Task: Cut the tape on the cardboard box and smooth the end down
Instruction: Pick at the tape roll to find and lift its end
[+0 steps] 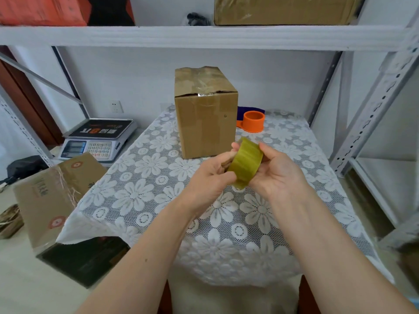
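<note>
A tall brown cardboard box (205,118) stands upright at the back of the table, its top flaps closed under clear, wrinkled tape. In front of it, above the tablecloth, I hold a roll of yellowish clear tape (246,163) between both hands. My left hand (209,175) grips its left side and my right hand (277,172) cups its right side, thumb over the top. The roll is apart from the box. I cannot see any loose tape end.
A white lace flowered cloth covers the table (158,200). An orange tape dispenser (252,121) sits behind the box on the right. A scale (99,141) and a cardboard carton (56,198) lie to the left. Metal shelving (371,109) surrounds the table.
</note>
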`<state>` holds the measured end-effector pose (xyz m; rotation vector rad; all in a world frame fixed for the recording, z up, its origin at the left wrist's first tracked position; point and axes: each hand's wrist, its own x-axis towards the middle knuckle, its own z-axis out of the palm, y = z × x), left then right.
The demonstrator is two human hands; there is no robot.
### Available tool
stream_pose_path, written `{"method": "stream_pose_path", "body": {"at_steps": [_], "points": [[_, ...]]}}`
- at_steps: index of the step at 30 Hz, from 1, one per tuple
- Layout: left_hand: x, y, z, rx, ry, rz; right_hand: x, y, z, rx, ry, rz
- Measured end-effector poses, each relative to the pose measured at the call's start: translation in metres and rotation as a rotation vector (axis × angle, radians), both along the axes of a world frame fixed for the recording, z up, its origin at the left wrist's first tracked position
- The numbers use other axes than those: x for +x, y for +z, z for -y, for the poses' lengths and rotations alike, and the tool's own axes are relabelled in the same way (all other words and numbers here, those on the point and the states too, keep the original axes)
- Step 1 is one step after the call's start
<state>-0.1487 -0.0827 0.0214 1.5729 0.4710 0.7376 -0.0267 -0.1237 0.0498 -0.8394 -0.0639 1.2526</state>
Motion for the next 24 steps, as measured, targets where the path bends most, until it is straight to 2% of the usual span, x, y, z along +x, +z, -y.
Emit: {"method": "stream_pose_path", "body": {"at_steps": [4,12,21,24], "points": [[0.001,-0.005,0.000,0.030,0.126,-0.005,0.005,0.003,0.000,0.001,-0.042,-0.076],[0.016,-0.003,0.009,-0.198,0.273,0.053,-0.005,-0.006,-0.003,0.044,-0.044,-0.025],[0.017,-0.003,0.012,-0.279,0.196,0.050,0.003,-0.001,-0.001,0.042,-0.066,-0.134],[0.019,-0.003,0.012,-0.336,0.241,0.011,0.000,-0.005,0.000,0.052,-0.048,-0.127]]}}
